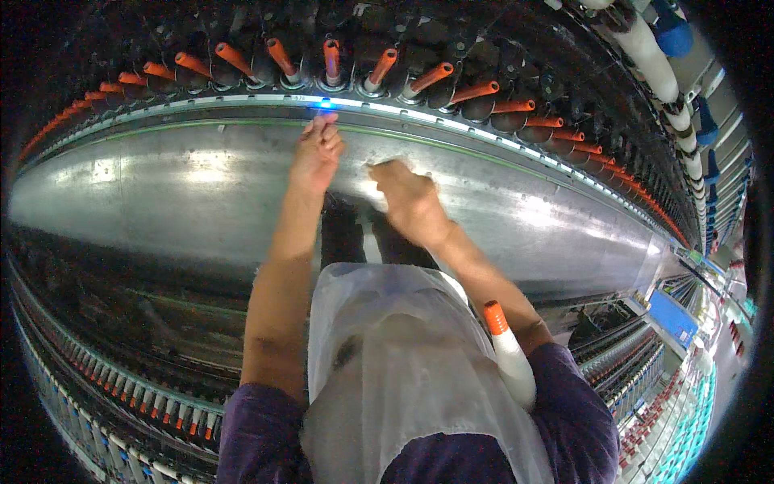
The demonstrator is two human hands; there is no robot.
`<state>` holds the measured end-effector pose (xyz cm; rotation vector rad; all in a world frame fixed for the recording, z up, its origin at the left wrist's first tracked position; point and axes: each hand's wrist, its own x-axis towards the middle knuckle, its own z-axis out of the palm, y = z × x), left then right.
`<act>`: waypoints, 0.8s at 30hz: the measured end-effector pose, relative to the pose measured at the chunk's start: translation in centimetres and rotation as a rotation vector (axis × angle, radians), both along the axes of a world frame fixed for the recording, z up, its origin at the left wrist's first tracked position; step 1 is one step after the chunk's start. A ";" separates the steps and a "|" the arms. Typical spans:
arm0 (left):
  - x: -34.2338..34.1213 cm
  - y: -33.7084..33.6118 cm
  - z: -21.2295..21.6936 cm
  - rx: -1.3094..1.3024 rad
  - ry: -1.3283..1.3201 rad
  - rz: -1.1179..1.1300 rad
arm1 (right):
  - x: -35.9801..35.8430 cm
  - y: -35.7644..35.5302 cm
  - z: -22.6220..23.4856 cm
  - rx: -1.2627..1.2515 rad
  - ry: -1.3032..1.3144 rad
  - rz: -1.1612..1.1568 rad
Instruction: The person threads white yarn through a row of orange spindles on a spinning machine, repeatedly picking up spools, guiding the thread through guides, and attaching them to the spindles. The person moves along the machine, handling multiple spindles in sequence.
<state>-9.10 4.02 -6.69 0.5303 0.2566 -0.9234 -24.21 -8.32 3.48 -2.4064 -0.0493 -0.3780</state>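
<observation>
Two long, dark machine rows dominate the room I view from a distance: the upper one (500,48) bends across the top through the lens, while the lower-left one (145,403) carries white bobbins with orange tips. Between them spreads a broad, smooth grey metal surface (201,173), scuffed and streaked with bright reflections; I cannot tell whether it is floor or panel. A translucent whitish apron (363,347) covers the wearer's front, over purple sleeves (262,423). A white tapered bobbin with an orange ribbed end (513,359) rests against the apron, beside the right arm.

The right hand (413,198) is loosely curled above the metal and blurred; I cannot tell whether it grips anything. The left hand (318,157) has its fingers drawn together, raised toward the upper row; I cannot tell if a thread lies between them. Just beyond it stands the nearest slender orange tube (331,60), upright in its line of like tubes. Smallest, a glowing blue light (325,102) sits on the pale rail, just above the fingertips. For such close work, I judge that a steady left wrist and a light fingertip touch, clear of neighbouring tubes, serve best.
</observation>
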 end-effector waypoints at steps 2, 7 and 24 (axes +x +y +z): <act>0.4 0.9 0.0 0.504 -0.287 -0.042 | 0.4 -3.3 -2.1 0.230 0.074 -0.316; 2.6 0.7 0.9 1.013 -1.397 -0.196 | -2.2 -9.4 -6.5 0.805 0.275 -0.658; 2.2 -3.2 -0.4 1.574 -1.693 -0.372 | -2.3 -10.3 -8.6 0.329 0.294 -0.569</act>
